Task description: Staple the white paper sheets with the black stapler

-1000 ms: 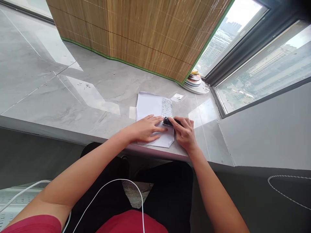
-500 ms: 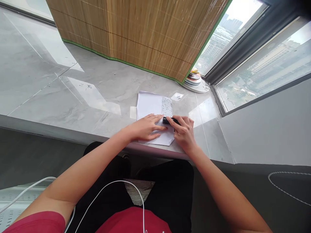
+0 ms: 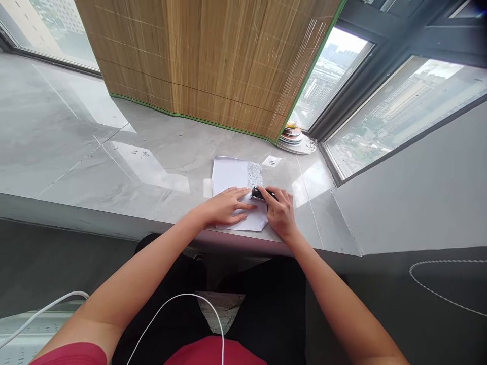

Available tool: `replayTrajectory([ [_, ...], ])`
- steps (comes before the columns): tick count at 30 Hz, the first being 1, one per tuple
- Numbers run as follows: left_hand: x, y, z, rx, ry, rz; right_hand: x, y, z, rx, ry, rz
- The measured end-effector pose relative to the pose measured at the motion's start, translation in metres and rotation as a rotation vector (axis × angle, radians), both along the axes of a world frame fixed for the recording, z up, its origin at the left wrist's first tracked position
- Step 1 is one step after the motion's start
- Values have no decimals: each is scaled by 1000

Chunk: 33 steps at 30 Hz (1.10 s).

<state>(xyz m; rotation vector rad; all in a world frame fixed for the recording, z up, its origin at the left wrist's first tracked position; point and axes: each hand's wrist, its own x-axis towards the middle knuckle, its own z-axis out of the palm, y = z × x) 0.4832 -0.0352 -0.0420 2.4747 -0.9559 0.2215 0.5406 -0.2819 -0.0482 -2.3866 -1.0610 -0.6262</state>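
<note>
A white sheet of paper (image 3: 230, 175) lies on the grey marble sill (image 3: 125, 162), with a strip of dense dark stamped marks (image 3: 254, 175) along its right side. My left hand (image 3: 224, 207) lies flat on the sheet's near part, fingers spread, pressing it down. My right hand (image 3: 279, 213) grips a small black stamp-like tool (image 3: 259, 193) and holds it against the paper just below the marked strip. The two hands nearly touch at the fingertips.
A bamboo blind (image 3: 213, 56) hangs behind the sill. A stack of plates (image 3: 293, 138) sits at the window corner, with a small paper scrap (image 3: 271, 161) near it and another scrap (image 3: 207, 187) left of the sheet. A white cable (image 3: 178, 304) crosses my lap.
The camera tilted up and back slightly, so everything sits a little lower and smaller. My hands and the black tool stay in about the same place on the paper.
</note>
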Motion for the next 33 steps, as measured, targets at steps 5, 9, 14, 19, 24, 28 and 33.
replayTrajectory([
  [5,0,1,-1,14,12,18,0,-1,1,68,28,-51],
  [9,0,2,-2,9,20,14,2,-1,2,120,70,-40],
  [14,0,3,-4,-9,18,23,4,-2,5,165,99,-24],
  [19,3,3,-8,-40,-6,31,4,-3,5,186,128,-18],
  [24,6,2,-9,-86,-9,64,3,-3,4,210,143,9],
  [28,6,1,-7,-68,-13,94,3,-4,4,221,143,-10],
  [33,5,-1,-6,-3,4,128,5,-5,2,253,128,-126],
])
